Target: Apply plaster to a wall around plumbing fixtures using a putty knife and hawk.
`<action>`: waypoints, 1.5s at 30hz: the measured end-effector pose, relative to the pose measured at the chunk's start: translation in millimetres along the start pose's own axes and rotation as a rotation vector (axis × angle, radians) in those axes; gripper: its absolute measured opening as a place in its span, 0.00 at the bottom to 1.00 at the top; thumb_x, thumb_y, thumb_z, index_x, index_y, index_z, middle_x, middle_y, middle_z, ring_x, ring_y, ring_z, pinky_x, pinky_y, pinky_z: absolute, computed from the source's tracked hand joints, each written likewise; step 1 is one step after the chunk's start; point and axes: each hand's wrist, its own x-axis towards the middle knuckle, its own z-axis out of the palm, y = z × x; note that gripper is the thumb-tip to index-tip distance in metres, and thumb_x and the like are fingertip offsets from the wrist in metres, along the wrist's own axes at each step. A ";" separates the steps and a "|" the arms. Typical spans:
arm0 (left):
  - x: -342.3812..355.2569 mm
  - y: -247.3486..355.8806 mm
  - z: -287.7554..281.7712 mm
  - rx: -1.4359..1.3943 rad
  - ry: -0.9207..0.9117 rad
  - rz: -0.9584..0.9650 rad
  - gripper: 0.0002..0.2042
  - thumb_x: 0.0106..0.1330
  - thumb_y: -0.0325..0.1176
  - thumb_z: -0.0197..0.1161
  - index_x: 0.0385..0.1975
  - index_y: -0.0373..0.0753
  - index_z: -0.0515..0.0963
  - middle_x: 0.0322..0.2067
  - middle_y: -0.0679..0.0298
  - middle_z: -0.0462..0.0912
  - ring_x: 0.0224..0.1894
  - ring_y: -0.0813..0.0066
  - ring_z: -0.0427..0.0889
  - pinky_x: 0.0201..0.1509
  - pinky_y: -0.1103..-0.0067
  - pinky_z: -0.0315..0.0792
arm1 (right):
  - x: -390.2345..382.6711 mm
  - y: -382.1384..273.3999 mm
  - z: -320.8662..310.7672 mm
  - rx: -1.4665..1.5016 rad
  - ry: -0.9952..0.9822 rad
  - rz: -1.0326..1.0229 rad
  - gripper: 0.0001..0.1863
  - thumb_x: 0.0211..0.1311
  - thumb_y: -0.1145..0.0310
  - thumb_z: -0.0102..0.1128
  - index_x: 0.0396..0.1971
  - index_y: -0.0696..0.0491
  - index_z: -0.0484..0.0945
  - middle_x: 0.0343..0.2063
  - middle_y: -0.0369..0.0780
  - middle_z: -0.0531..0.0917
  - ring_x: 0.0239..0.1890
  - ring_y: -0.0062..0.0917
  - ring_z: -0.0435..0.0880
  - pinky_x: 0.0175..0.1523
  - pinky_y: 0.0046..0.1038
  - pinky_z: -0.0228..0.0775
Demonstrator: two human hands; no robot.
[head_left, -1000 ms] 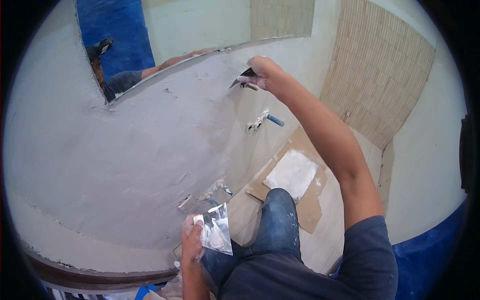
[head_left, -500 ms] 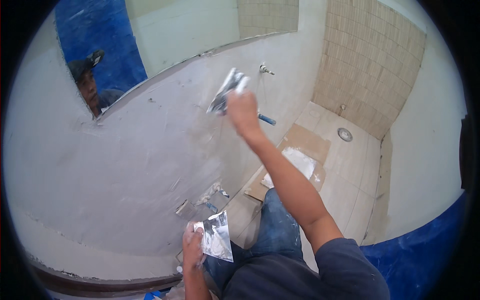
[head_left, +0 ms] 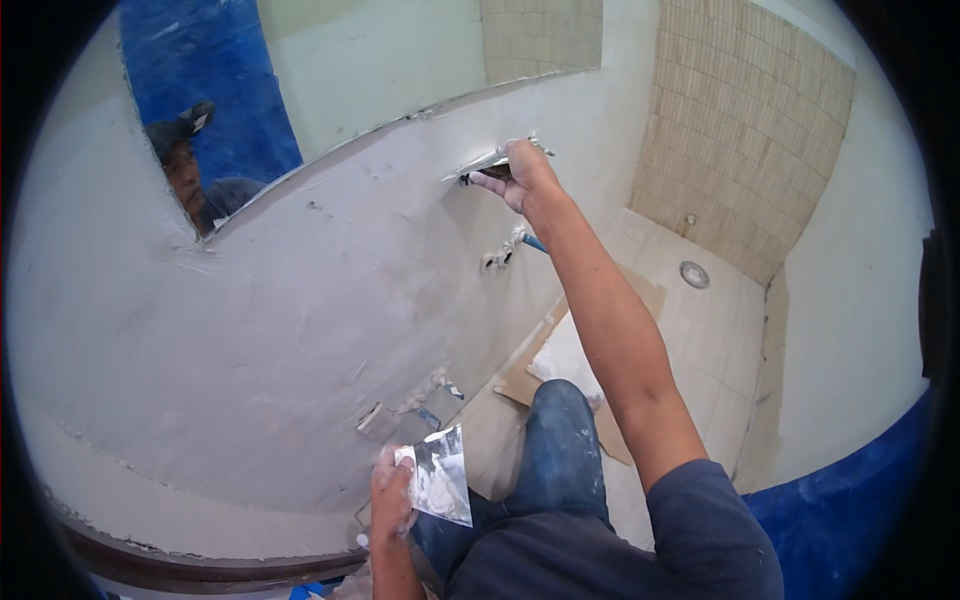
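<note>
My right hand (head_left: 522, 182) reaches up to the grey wall (head_left: 300, 290) and is closed on a wide metal putty knife (head_left: 488, 160). Its blade shows nearly edge-on, at the plaster under the mirror (head_left: 370, 60); I cannot tell how much of the edge touches. Low in front of me, my left hand (head_left: 392, 492) grips a second broad putty knife (head_left: 442, 478), its shiny face up with white compound smeared on it. Just below the raised arm's hand, a blue pipe stub (head_left: 534, 243) sticks out beside small holes in the wall.
A metal valve fitting (head_left: 540, 147) juts from the wall beside my right hand. Lower down is an open wall box (head_left: 376, 421). White compound (head_left: 563, 352) lies on cardboard (head_left: 520, 384) on the tiled floor, near a round drain (head_left: 694, 275). Blue sheeting (head_left: 820, 540) hangs at the right.
My right hand has moved up and to the right, turning its putty knife from broadside to nearly edge-on. Holes by the pipe stub have come into sight. The left hand keeps its hold.
</note>
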 end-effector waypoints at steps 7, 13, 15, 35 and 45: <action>-1.0 -1.7 -5.5 -0.004 0.006 -0.003 0.06 0.75 0.30 0.57 0.46 0.36 0.74 0.37 0.63 0.82 0.37 0.78 0.81 0.43 0.78 0.77 | -13.8 12.0 7.7 0.005 0.037 0.009 0.12 0.72 0.74 0.39 0.47 0.63 0.68 0.44 0.51 0.79 0.45 0.41 0.84 0.51 0.42 0.90; 4.5 -8.0 -8.0 -0.009 -0.030 -0.020 0.06 0.75 0.29 0.56 0.47 0.37 0.73 0.38 0.65 0.81 0.37 0.79 0.80 0.43 0.79 0.76 | -12.7 10.7 11.0 0.048 0.067 0.041 0.13 0.71 0.75 0.39 0.49 0.64 0.68 0.47 0.52 0.77 0.48 0.42 0.83 0.52 0.45 0.89; 5.8 -11.3 -10.0 0.033 -0.067 -0.016 0.07 0.75 0.31 0.56 0.47 0.37 0.73 0.38 0.66 0.80 0.39 0.80 0.79 0.44 0.80 0.74 | 3.7 2.3 3.8 0.108 0.082 0.074 0.18 0.67 0.78 0.37 0.53 0.63 0.68 0.48 0.51 0.78 0.50 0.45 0.83 0.53 0.50 0.87; -5.4 1.7 1.0 0.006 0.020 0.028 0.09 0.73 0.31 0.58 0.47 0.36 0.73 0.37 0.64 0.80 0.37 0.79 0.80 0.43 0.79 0.76 | -18.1 43.5 57.3 -1.056 0.317 -0.671 0.24 0.67 0.64 0.52 0.56 0.66 0.77 0.56 0.57 0.76 0.55 0.52 0.81 0.62 0.46 0.72; 0.9 -8.5 -5.5 -0.018 -0.003 0.026 0.09 0.74 0.32 0.59 0.47 0.35 0.73 0.37 0.64 0.81 0.36 0.79 0.80 0.42 0.79 0.76 | -55.9 88.0 58.3 -1.155 0.190 -0.987 0.29 0.63 0.74 0.55 0.66 0.65 0.70 0.49 0.52 0.73 0.53 0.49 0.76 0.58 0.44 0.71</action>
